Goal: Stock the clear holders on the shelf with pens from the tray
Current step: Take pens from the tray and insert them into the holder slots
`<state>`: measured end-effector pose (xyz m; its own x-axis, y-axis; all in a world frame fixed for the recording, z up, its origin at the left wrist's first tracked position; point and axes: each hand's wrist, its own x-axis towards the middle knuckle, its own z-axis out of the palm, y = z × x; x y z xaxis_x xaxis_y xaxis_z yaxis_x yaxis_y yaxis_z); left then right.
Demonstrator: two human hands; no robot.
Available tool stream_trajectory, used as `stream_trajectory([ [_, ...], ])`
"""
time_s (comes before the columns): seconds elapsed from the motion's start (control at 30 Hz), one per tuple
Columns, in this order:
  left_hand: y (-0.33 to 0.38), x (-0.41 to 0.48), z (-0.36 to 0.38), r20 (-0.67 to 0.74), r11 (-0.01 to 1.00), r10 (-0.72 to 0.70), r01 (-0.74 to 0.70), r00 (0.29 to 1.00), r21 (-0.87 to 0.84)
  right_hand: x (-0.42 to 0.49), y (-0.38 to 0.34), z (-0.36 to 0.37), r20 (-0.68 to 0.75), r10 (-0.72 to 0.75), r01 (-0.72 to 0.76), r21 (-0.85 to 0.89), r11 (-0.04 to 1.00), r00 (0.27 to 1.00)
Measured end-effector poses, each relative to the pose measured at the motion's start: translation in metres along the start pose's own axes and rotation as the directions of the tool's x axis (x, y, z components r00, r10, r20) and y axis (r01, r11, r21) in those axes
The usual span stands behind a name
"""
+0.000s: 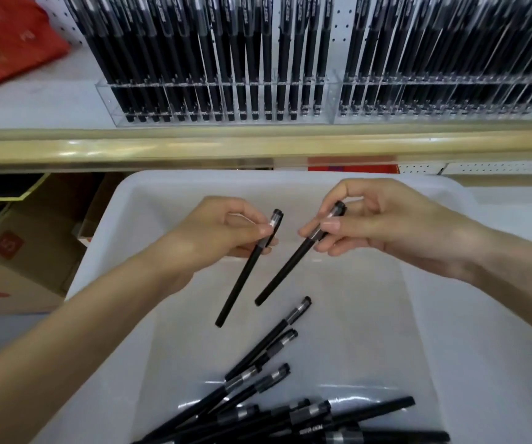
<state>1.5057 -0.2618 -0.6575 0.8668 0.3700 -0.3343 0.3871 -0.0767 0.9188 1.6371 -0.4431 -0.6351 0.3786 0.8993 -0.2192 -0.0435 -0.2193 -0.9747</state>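
My left hand (223,230) pinches a black pen (242,280) near its cap, the barrel hanging down and to the left over the white tray (469,283). My right hand (379,225) pinches a second black pen (285,270) by its cap end, slanted the same way. Both pens hang above the tray, apart from each other. Several loose black pens (277,405) lie piled at the tray's near end. On the shelf beyond stand two clear holders (107,97) (336,91), side by side, packed with upright black pens.
A pale wooden shelf edge (258,145) runs across between the tray and the holders. A red bag (11,43) lies on the shelf at the far left. Cardboard boxes (18,251) sit below on the left. White pegboard backs the shelf.
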Motion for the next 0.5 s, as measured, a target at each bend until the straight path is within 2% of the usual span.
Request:
stream_trajectory([
  [0.2, 0.051, 0.017, -0.016, -0.024, 0.981, 0.115, -0.117, 0.993, -0.155, 0.020, -0.048, -0.023, -0.160, -0.188, 0.186, -0.026, 0.982, 0.969],
  [0.3, 0.075, 0.024, -0.022, -0.008, 0.968, 0.140, -0.139, 0.990, -0.212, 0.029, -0.075, -0.036, -0.270, -0.299, 0.279, -0.110, 0.954, 0.915],
  [0.37, 0.088, 0.029, -0.025, -0.002, 0.969, 0.167, -0.164, 0.986, -0.184, 0.035, -0.094, -0.045, -0.353, -0.443, 0.365, -0.267, 0.892, 0.824],
  [0.5, 0.104, 0.036, -0.029, -0.040, 0.962, 0.207, -0.211, 0.978, -0.172, 0.051, -0.118, -0.058, -0.445, -0.734, 0.489, -0.551, 0.676, 0.513],
])
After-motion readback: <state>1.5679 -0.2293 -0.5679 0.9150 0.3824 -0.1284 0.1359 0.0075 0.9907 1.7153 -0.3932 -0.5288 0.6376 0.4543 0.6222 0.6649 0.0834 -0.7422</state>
